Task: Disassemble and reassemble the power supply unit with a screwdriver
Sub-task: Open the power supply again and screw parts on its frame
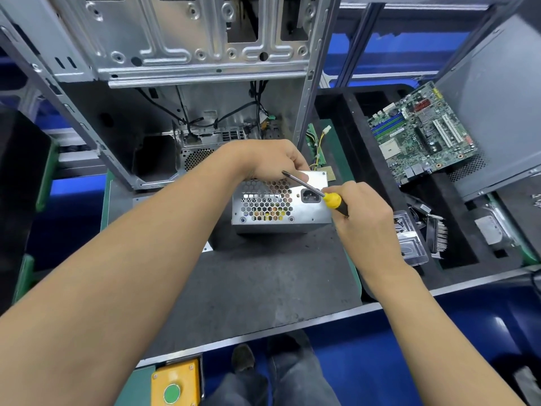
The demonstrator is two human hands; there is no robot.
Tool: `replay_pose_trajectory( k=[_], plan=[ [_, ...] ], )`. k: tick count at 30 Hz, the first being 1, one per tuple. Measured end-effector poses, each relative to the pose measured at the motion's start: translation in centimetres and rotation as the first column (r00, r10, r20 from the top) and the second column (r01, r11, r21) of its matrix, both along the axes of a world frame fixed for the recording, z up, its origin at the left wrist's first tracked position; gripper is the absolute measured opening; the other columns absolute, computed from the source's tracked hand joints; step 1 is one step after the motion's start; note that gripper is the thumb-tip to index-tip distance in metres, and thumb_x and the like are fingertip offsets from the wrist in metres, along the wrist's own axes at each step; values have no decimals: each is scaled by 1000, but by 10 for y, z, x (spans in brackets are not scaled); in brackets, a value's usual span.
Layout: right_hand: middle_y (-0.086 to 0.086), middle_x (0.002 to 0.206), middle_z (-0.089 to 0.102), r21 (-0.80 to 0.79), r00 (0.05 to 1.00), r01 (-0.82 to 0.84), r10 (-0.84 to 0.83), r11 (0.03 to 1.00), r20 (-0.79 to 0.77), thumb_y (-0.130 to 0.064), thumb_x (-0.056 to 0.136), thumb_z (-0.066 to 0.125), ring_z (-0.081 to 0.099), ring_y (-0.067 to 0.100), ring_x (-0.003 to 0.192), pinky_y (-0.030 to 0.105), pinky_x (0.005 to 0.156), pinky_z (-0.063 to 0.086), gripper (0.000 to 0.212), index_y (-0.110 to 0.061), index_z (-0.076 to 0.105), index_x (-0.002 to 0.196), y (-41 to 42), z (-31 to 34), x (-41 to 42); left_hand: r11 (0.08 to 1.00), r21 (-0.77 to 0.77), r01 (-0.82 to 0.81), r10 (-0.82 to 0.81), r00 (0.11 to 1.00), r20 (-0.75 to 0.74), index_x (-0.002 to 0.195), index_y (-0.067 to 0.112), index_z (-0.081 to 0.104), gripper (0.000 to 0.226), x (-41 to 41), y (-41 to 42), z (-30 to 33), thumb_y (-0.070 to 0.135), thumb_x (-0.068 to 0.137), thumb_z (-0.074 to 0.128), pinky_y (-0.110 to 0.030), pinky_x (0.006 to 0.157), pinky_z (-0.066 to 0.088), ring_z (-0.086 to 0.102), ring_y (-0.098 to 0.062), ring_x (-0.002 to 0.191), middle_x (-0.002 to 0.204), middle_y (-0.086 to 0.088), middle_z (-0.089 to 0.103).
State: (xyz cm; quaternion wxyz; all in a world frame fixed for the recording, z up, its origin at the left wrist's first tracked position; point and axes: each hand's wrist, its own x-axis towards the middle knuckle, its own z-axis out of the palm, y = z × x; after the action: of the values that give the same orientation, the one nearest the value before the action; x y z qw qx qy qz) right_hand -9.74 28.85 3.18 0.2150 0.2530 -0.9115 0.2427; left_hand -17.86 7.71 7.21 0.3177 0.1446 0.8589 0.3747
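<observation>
Left hand [269,159] gripping power supply [281,206], right hand [360,212] holding screwdriver [319,193]

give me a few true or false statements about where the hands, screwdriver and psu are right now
1. The right hand grips the screwdriver by its yellow and black handle. True.
2. The power supply unit sits inside the computer case. False: it stands on the dark mat in front of the case.
3. The left hand rests on top of the power supply unit. True.
4. The motherboard lies left of the power supply unit. False: it lies to the right, in a black tray.
</observation>
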Motion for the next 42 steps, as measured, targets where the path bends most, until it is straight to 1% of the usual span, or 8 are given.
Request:
replay_pose_trajectory(
  k=[5, 11, 16, 22, 26, 31, 38, 42],
  plan=[
    [12, 71, 54, -70, 996, 66, -62, 995, 65, -4, 90, 70, 44, 29, 61, 43, 53, 41, 19, -2, 54, 79, 0, 0, 0, 1000, 13, -8, 8, 1000, -2, 103, 2, 70, 19, -1, -1, -2, 17, 97, 61, -34, 68, 40, 44, -21, 74, 79, -7, 54],
    [7, 85, 70, -263, 966, 141, -75, 954, 247, -24, 93, 67, 60, 29, 69, 38, 62, 46, 23, -4, 57, 87, -1, 0, 2, 998, 48, -37, 35, 999, 40, 100, 2, 70, 19, -2, -1, -5, 18, 97, 62, -33, 67, 42, 46, -19, 73, 76, -1, 57],
    [5, 84, 69, -283, 953, 171, -85, 944, 292, -24, 92, 68, 59, 22, 69, 35, 62, 46, 21, -7, 57, 87, -3, 1, 4, 997, 58, -42, 39, 998, 57, 101, 2, 71, 19, -3, -1, -6, 18, 97, 62, -34, 67, 41, 46, -20, 73, 73, 0, 57],
    [6, 76, 61, -265, 957, 165, -89, 950, 278, -16, 91, 69, 49, 17, 67, 17, 58, 38, 19, -6, 56, 84, -5, 2, 4, 997, 63, -40, 36, 997, 61, 87, 4, 69, 17, -3, -2, -6, 17, 97, 62, -34, 67, 40, 42, -20, 70, 66, 4, 54],
    [4, 76, 62, -281, 953, 169, -84, 945, 290, -16, 91, 69, 51, 17, 67, 24, 58, 41, 17, -7, 56, 84, -5, 2, 5, 997, 58, -46, 43, 997, 61, 97, 3, 71, 17, -3, -2, -6, 17, 97, 62, -34, 66, 42, 46, -20, 72, 72, 1, 57],
    [-8, 74, 62, -426, 943, 254, -125, 868, 307, -19, 86, 70, 53, 7, 63, 6, 57, 37, 16, -22, 55, 80, -5, 12, 0, 998, 44, -41, 39, 997, 61, 108, 2, 70, 22, -4, -2, -5, 18, 98, 61, -35, 71, 43, 47, -20, 79, 85, -5, 60],
    [3, 80, 54, -297, 960, 118, -33, 948, 276, -24, 90, 71, 53, 24, 71, 39, 63, 46, 21, -9, 58, 83, -26, 16, -6, 1000, 18, -19, 19, 1000, 17, 100, 7, 74, 19, -8, -2, -4, 22, 97, 64, -30, 69, 39, 44, -17, 75, 80, -1, 57],
    [0, 87, 45, -215, 985, 109, -76, 971, 154, -21, 86, 75, 42, 21, 75, 31, 67, 31, 25, -8, 55, 78, -40, 6, -1, 999, 42, -8, 7, 1000, 20, 95, 11, 76, 13, -9, -3, -3, 20, 96, 65, -24, 63, 41, 47, -14, 70, 76, 0, 61]
  ],
)
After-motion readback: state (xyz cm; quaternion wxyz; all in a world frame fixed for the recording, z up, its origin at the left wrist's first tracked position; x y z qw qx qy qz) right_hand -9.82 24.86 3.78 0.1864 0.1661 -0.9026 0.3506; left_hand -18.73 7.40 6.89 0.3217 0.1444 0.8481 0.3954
